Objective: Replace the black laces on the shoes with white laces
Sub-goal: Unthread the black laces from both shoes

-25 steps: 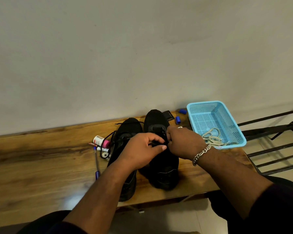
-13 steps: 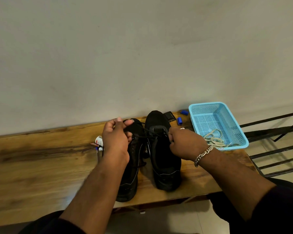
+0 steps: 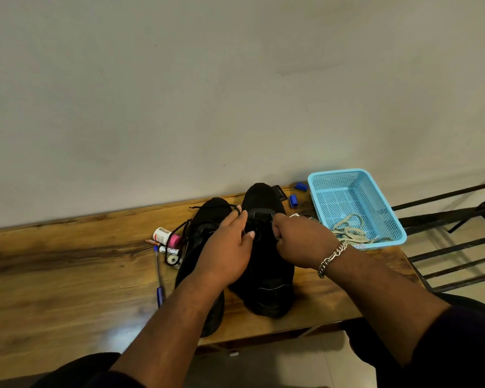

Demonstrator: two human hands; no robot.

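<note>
Both black shoes [image 3: 266, 275] sat on the wooden bench [image 3: 67, 289]. Left hand [image 3: 227, 253] and right hand [image 3: 300, 242] pinched the black lace [image 3: 185, 228]. White laces [image 3: 350, 229] lay in a blue mesh basket [image 3: 375, 189]; pens [image 3: 158, 273] crowded left.

Both hands [image 3: 266, 245] pinch black lace [image 3: 237, 210] over the right shoe [image 3: 266, 264].

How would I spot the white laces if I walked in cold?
Find the wooden table against the wall. At its right end stands a light blue mesh basket. The white laces lie tangled inside, the only pale cord there; the black laces are by the shoes.
</note>
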